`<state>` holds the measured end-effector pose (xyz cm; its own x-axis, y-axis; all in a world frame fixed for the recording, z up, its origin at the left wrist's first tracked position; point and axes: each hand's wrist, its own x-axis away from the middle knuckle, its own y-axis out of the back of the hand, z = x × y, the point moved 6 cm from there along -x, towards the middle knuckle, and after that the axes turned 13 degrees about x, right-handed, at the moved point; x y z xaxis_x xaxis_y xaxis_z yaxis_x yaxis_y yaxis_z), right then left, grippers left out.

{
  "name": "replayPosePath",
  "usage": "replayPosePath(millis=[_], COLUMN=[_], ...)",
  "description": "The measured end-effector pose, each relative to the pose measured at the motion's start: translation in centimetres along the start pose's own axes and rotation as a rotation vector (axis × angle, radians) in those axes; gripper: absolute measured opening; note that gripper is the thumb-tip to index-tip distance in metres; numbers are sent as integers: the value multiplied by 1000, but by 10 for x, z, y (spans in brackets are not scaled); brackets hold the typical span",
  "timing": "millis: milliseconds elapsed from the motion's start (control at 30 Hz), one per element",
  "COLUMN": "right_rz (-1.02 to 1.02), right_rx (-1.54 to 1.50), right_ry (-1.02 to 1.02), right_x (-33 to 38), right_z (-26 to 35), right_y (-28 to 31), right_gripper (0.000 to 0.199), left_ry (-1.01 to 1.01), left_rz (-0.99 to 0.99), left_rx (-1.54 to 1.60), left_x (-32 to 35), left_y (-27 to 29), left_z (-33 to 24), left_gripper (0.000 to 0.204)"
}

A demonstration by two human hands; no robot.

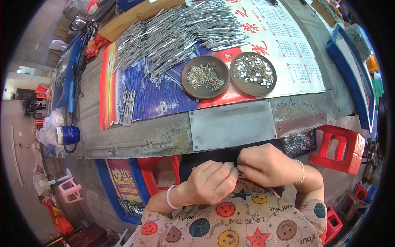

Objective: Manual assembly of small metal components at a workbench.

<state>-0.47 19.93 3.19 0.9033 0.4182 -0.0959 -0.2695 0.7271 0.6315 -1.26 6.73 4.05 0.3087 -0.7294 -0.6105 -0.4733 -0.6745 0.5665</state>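
Observation:
Close together in front of my body, just off the table's front edge, are my left hand (212, 181) and my right hand (267, 164). Both are closed, with thumbs and fingertips pinched and almost meeting. Whatever lies between the fingertips is too small and hidden to make out. Beyond them a grey metal plate (232, 125) is fixed along the table edge. Two round brown dishes stand on the table: the left dish (220, 66) holds small brass-coloured pins, and the right dish (252, 90) holds small shiny discs.
A large heap of slim metal strips (173, 37) covers the far table over a printed calendar sheet (304, 78). A few strips (128, 109) lie apart at left. A blue mug (70, 135) stands at the left edge. A red stool (341, 150) is at right.

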Motion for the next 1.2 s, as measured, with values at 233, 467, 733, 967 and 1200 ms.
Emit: replayPosePath(millis=[233,467,733,967,1200], right_rz=[-219,-286,-336,-396,-326], right_rx=[451,606,151,781,963], right_ry=[163,215,-130,-162,-195], right_x=[25,28,26,-22,-45], right_z=[28,29,-28,-59,-73], right_y=[-2,-1,32,62,53], right_gripper=[20,24,18,16,14], left_ry=[88,187,295,541,616], left_rz=[21,-40,-119,-147,-187], left_rx=[187,228,177,460,532], left_x=[-3,-9,-7,14,34], left_y=[4,-4,-6,-10,-11], left_z=[6,8,15,15,20], left_gripper=[24,24,25,24,24])
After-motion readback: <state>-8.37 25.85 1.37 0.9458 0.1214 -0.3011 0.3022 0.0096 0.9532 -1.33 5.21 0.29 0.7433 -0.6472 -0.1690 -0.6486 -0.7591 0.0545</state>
